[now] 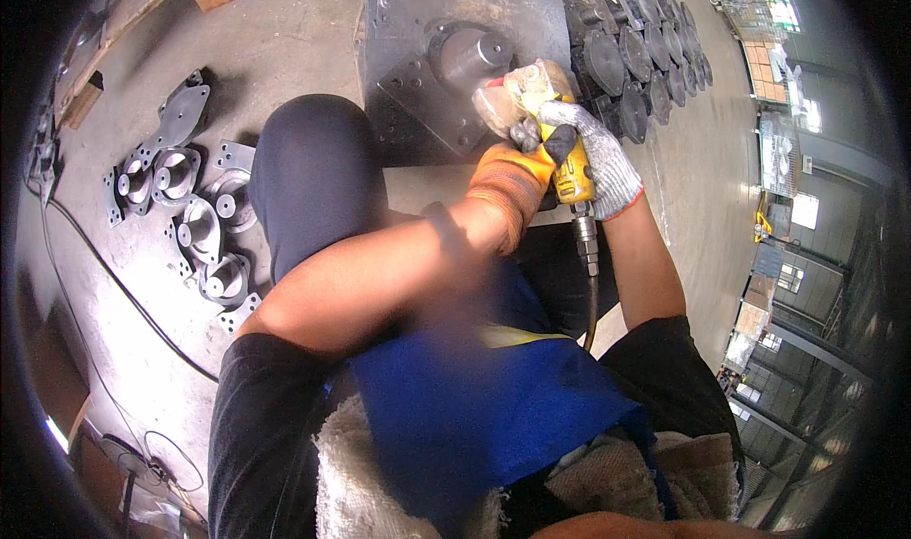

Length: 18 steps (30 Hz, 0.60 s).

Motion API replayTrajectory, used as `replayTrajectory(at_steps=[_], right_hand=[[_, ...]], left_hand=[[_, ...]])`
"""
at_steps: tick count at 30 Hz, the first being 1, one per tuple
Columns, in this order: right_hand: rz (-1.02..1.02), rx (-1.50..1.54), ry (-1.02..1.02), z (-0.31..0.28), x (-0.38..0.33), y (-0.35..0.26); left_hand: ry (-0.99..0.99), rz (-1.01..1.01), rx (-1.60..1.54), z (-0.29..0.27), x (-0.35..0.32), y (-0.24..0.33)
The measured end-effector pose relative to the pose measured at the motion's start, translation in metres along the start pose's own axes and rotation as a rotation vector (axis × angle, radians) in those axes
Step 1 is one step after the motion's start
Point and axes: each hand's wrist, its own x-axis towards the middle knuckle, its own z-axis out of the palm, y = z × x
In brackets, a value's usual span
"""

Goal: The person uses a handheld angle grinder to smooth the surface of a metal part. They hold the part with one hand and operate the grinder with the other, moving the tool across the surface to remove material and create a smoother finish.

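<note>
Currently in hand: 1 yellow air grinder (572, 174), gripped closed by the right hand (596, 155) in a grey knit glove. The left hand (512, 174), in an orange glove, is wrapped around the tool's head, which is pressed to the top face of a dark metal block (418, 36) beside its round boss (472, 53).

Progress, judged: grinding under way; the block's face looks partly smoothed, extent unclear.

Stock: about 7 grey flanged castings (195, 226) on the concrete floor (285, 36) at left; 1 row of dark disc parts (645, 55) beyond.

Room: large workshop, windows at right.
</note>
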Motion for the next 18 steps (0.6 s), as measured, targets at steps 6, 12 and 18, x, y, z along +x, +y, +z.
replayTrajectory(at_steps=[6,12,18], right_hand=[[-0.012,-0.034,0.04,-0.027,0.021,0.01],[0.01,-0.05,-0.037,-0.031,0.028,0.009],[0.021,-0.061,-0.057,-0.051,0.044,0.015]], left_hand=[[-0.065,-0.105,-0.09,0.014,0.013,-0.01],[-0.017,-0.098,-0.107,0.015,0.012,-0.01],[0.028,0.051,0.114,0.009,0.007,-0.009]])
